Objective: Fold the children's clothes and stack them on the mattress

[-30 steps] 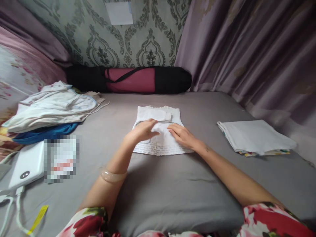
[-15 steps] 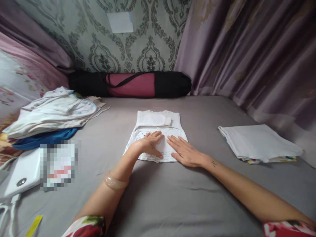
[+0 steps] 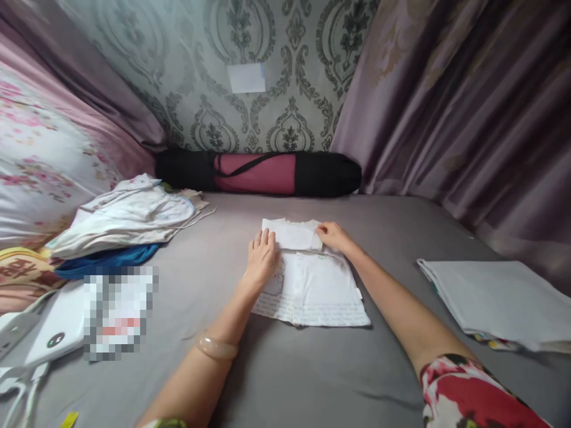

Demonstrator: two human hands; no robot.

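A small white garment (image 3: 330, 285) with printed drawings and lines of text lies flat on the grey sheet, its upper part folded across. My left hand (image 3: 262, 257) rests palm down on its left edge, fingers extended over the folded part. At the upper right corner of the garment, my right hand (image 3: 333, 235) pinches the white cloth between thumb and fingers.
Piled clothes (image 3: 129, 214) lie at the left, above a white device (image 3: 65, 324) with cables. Folded white cloth (image 3: 499, 297) sits at the right. A black and maroon roll bag (image 3: 259, 173) lies along the patterned wall.
Both hands have moved up the garment from its lower half. My right hand has gone from lying flat to pinching the upper corner. The view has shifted, so things appear lower.
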